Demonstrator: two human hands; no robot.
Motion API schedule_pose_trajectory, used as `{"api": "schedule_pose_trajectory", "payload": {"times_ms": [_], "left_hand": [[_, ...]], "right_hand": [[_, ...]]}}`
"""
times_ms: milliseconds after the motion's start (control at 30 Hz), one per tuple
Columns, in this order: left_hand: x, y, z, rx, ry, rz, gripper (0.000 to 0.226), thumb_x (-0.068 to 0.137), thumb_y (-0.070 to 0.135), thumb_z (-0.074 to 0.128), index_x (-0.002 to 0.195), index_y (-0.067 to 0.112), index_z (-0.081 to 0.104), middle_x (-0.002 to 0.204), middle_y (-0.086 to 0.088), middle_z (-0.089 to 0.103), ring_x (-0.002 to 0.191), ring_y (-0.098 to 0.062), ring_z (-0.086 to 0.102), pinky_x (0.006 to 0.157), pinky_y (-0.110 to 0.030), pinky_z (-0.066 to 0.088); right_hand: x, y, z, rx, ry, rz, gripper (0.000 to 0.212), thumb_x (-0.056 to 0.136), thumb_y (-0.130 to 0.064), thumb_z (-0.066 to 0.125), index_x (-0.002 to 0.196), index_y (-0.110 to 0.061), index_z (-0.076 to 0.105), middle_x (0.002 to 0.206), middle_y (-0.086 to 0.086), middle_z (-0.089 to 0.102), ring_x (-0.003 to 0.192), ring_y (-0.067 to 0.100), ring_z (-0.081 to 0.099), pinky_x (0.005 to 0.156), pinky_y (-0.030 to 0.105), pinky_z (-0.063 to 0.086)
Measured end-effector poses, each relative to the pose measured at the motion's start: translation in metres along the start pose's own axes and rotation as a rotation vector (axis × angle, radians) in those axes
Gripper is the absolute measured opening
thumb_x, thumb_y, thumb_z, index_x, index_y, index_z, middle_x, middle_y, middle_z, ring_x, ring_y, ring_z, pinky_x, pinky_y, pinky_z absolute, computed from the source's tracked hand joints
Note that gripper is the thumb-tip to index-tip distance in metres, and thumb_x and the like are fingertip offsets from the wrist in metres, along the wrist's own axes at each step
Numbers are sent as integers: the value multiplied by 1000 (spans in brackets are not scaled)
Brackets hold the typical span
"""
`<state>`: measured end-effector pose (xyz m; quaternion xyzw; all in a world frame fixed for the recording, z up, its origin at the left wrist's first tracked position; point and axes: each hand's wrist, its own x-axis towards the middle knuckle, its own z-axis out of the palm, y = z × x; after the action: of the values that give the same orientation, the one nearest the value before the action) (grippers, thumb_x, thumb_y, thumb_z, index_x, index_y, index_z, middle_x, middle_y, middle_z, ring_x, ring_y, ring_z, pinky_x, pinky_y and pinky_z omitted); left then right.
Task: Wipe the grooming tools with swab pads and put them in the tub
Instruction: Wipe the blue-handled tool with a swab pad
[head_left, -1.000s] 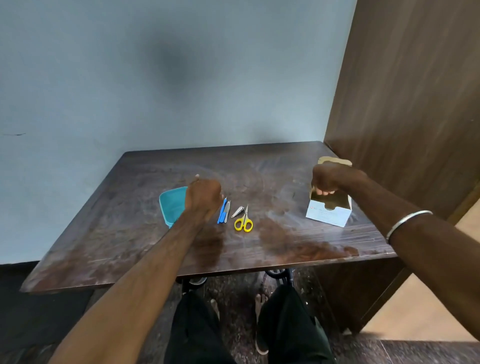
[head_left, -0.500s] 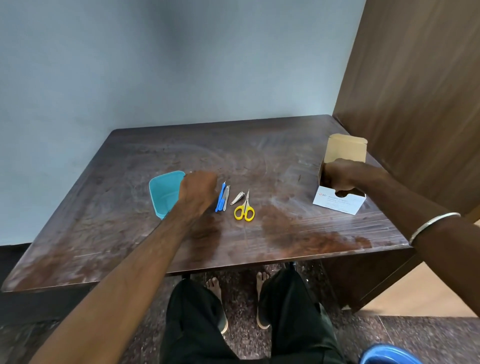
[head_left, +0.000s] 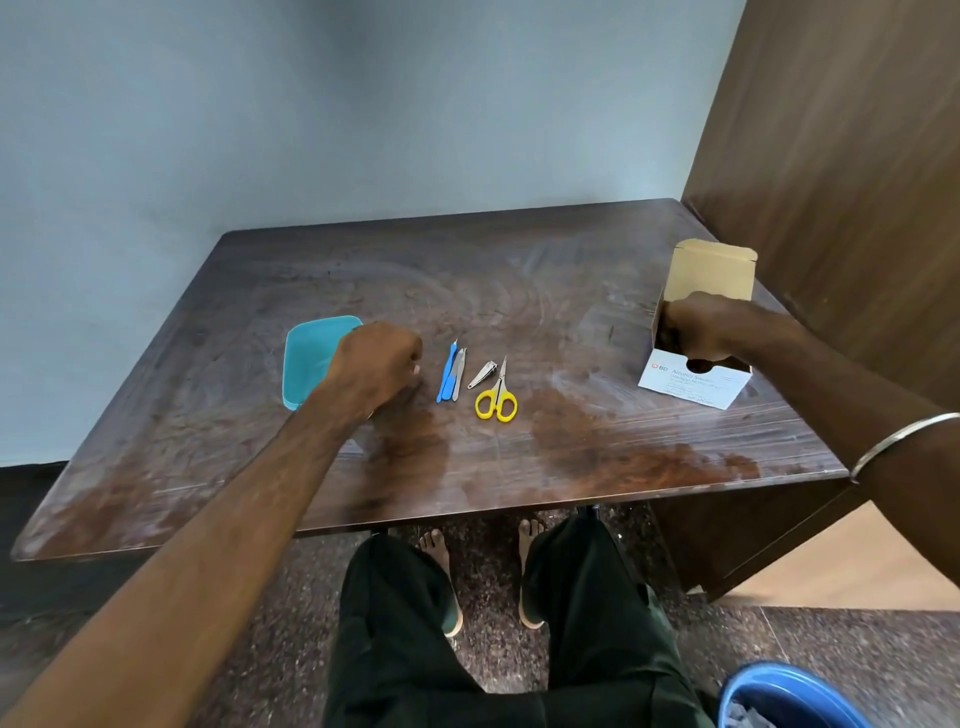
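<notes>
My right hand (head_left: 698, 332) has gone down into the swab box (head_left: 696, 358), fingers hidden, so I cannot tell if it holds a pad. My left hand (head_left: 376, 366) stays fisted, empty, between tub (head_left: 306, 358) and unwiped scissors (head_left: 497, 397)

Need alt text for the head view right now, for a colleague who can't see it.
The right hand reaches into the open white cardboard swab box on a dark wooden table; the curled left hand hovers between a teal plastic tub and untouched tools: blue file, metal nail clipper, yellow-handled scissors.
</notes>
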<state>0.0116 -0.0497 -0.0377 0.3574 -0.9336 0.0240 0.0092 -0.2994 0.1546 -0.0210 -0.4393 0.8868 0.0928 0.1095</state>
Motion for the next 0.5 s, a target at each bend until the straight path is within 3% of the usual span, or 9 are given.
{"api": "schedule_pose_trajectory", "payload": {"times_ms": [167, 500], "left_hand": [[4, 5, 0, 24, 13, -14, 27, 96, 30, 57, 115, 15, 69, 115, -11, 69, 103, -28, 63, 83, -35, 49], [13, 27, 2, -68, 8, -85, 21, 93, 19, 55, 98, 8, 71, 101, -16, 70, 95, -34, 63, 70, -32, 40]], "right_hand": [[1, -1, 1, 28, -1, 15, 18, 92, -4, 52, 86, -15, 66, 86, 6, 67, 66, 22, 70, 75, 42, 62], [3, 2, 6, 0, 26, -3, 14, 89, -4, 62, 88, -18, 67, 94, 5, 63, 72, 24, 69, 75, 46, 62]]}}
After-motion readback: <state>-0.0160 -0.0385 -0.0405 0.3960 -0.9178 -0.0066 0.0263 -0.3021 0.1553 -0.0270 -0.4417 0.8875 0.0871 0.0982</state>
